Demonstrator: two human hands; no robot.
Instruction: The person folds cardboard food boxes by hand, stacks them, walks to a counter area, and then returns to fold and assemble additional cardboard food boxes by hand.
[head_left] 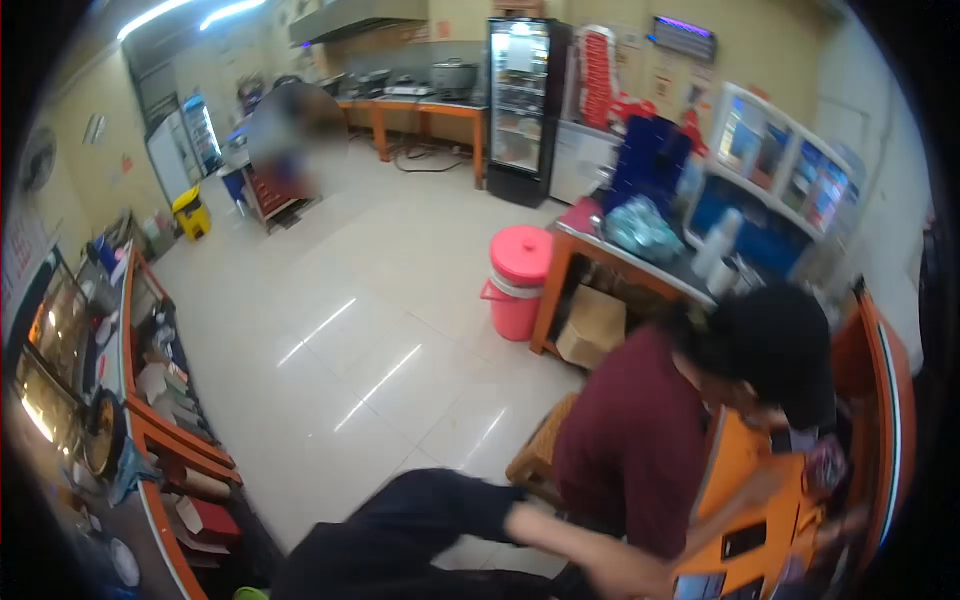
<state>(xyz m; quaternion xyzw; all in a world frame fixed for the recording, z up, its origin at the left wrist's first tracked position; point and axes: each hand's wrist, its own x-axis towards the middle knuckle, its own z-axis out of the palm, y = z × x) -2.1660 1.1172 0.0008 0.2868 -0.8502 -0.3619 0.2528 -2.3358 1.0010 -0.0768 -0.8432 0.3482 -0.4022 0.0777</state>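
My left hand (635, 575) reaches in from the bottom along a black sleeve (430, 505), low over the orange table (735, 450). It lies right beside a phone with a lit screen (697, 586); its fingers are blurred and cut off by the frame edge, so I cannot tell whether it touches the phone. A dark phone (743, 541) rests a little farther up the table. My right hand does not show clearly anywhere. Across from me, a person in a maroon shirt and black cap (630, 430) leans over the table, a forearm (735, 505) resting on it.
A wicker stool (540, 450) stands behind that person. Beyond are a pink lidded bucket (518, 290), a worktable with a cardboard box (592, 327) underneath, and a black display fridge (520, 110). Orange-framed counters (185, 430) run along the left. Another person (290, 135) is far back.
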